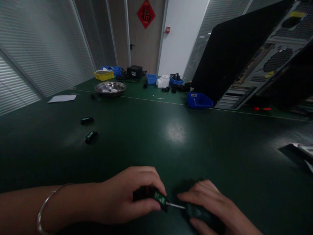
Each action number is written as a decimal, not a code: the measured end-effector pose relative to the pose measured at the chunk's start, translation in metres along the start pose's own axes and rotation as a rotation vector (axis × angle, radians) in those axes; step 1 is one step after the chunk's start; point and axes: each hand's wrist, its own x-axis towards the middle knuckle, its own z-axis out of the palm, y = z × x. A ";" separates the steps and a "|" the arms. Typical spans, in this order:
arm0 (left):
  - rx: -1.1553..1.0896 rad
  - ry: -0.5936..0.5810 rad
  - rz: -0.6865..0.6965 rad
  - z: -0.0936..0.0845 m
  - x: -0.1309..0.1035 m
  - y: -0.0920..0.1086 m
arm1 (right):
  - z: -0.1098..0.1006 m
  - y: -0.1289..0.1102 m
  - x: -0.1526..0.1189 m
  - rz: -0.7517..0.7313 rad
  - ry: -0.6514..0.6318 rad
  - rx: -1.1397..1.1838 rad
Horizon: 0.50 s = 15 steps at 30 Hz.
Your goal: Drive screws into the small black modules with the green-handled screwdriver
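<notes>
Near the bottom centre, my left hand (137, 192) is closed around a small black device (160, 197) with a green circuit board showing at its right end. My right hand (212, 202) grips the dark handle of a screwdriver (176, 205). The metal shaft points left, and its tip meets the right end of the device. Two similar small black devices lie on the green table at the left, one farther back (87, 120) and one closer (91, 136).
A metal bowl (110, 88), a yellow bin (104, 75), a blue bin (199, 100) and a white plastic part (162, 81) stand toward the back. Paper (62, 98) lies back left. A computer case (269, 62) and red screwdriver (262, 109) are at the right.
</notes>
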 end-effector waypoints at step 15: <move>0.065 -0.020 0.028 0.002 -0.001 -0.003 | 0.000 -0.014 -0.002 0.169 -0.129 0.068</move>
